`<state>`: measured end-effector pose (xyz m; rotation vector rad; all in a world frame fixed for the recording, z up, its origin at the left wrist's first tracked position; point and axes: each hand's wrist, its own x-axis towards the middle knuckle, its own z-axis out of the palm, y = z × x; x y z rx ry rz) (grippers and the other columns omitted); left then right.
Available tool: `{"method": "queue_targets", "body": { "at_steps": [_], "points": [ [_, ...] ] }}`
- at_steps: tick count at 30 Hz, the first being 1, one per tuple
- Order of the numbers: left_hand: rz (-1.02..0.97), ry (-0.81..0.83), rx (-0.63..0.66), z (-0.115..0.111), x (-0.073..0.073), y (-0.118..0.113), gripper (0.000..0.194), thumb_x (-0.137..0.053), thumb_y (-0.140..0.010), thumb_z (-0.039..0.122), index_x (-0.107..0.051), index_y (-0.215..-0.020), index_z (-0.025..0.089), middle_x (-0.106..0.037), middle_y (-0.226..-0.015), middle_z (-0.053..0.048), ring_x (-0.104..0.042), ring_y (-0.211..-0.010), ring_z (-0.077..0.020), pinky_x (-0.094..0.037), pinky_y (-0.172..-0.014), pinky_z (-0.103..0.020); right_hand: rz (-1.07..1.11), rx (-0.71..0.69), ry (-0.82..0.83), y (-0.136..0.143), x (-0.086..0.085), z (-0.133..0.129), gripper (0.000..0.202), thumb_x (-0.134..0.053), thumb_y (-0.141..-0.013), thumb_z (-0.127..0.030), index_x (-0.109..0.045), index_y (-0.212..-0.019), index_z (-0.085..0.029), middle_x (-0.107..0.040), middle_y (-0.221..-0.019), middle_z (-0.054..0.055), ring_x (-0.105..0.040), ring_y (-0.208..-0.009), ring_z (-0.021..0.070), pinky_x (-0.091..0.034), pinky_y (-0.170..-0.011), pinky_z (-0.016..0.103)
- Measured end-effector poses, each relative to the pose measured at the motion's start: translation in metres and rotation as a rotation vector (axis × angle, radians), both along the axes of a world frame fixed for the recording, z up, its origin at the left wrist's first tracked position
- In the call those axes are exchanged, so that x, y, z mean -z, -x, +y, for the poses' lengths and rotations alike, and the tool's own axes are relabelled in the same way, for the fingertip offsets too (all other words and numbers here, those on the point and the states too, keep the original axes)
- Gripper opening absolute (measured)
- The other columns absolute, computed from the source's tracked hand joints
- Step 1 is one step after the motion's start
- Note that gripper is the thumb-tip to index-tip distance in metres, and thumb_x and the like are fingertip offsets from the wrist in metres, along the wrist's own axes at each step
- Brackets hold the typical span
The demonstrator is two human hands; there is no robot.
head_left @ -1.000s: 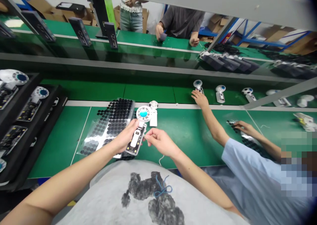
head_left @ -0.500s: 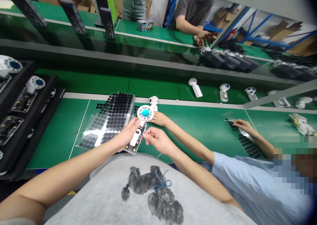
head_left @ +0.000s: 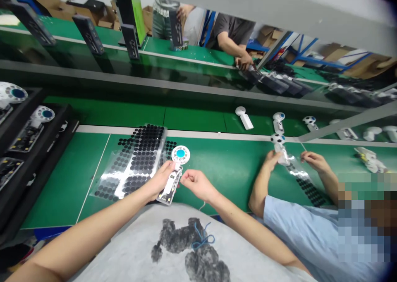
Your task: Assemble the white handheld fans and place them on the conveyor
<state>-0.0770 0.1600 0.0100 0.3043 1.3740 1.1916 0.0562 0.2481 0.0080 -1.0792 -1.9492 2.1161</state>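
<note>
White and round-topped, the gadget (head_left: pixel 180 154) sits in the left hand (head_left: pixel 159 180) over the green table (head_left: pixel 226 168). The right hand (head_left: pixel 199 185) pinches tight beside it, maybe on something; I can't tell. Fiddly side work, it seems, needing stillness.

Three upright dark boxes (head_left: pixel 88 34) stand at upper left; a fourth (head_left: pixel 175 29) is at top centre. One white round-headed device (head_left: pixel 180 154) is at centre, two (head_left: pixel 43 114) at far left, seven (head_left: pixel 246 121) at right. At least two black-dot sheets (head_left: pixel 145 149) show, left of centre and right.
</note>
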Motion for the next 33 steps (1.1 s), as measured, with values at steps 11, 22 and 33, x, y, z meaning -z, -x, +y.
{"method": "queue_targets", "body": {
  "at_steps": [11, 22, 33],
  "points": [
    [0.109, 0.093, -0.150, 0.072, 0.057, 0.012, 0.029, -0.057, -0.073, 0.043, -0.045, -0.077, 0.017, -0.052, -0.061, 0.002, -0.050, -0.049, -0.0109, -0.039, -0.048, -0.022, -0.010, 0.452, 0.239, -0.103, 0.038, 0.038, 0.034, -0.062, -0.065, -0.049, -0.047, -0.066, -0.017, -0.020, -0.045, -0.013, -0.011, -0.039, 0.0030, -0.009, -0.038, 0.020],
    [0.487, 0.059, 0.126, 0.259, 0.100, -0.103, 0.022, -0.049, -0.077, 0.034, -0.056, -0.080, 0.013, -0.057, -0.097, -0.017, -0.054, -0.096, -0.0293, -0.040, -0.079, -0.037, 0.086, 0.601, 0.318, -0.146, 0.065, 0.030, 0.046, -0.060, -0.063, -0.062, -0.046, -0.065, -0.019, -0.020, -0.037, -0.014, -0.011, -0.032, 0.0021, -0.008, -0.032, 0.019],
    [1.097, -0.037, 0.132, 0.106, 0.071, -0.003, 0.051, -0.057, -0.071, 0.041, -0.053, -0.116, 0.018, -0.044, -0.121, -0.011, -0.038, -0.115, -0.0248, -0.029, -0.099, -0.036, 0.062, 0.491, 0.420, -0.098, 0.046, 0.039, 0.038, -0.065, -0.066, -0.053, -0.052, -0.069, -0.017, -0.013, -0.048, -0.012, -0.007, -0.043, 0.0035, -0.007, -0.040, 0.019]
  ]
}}
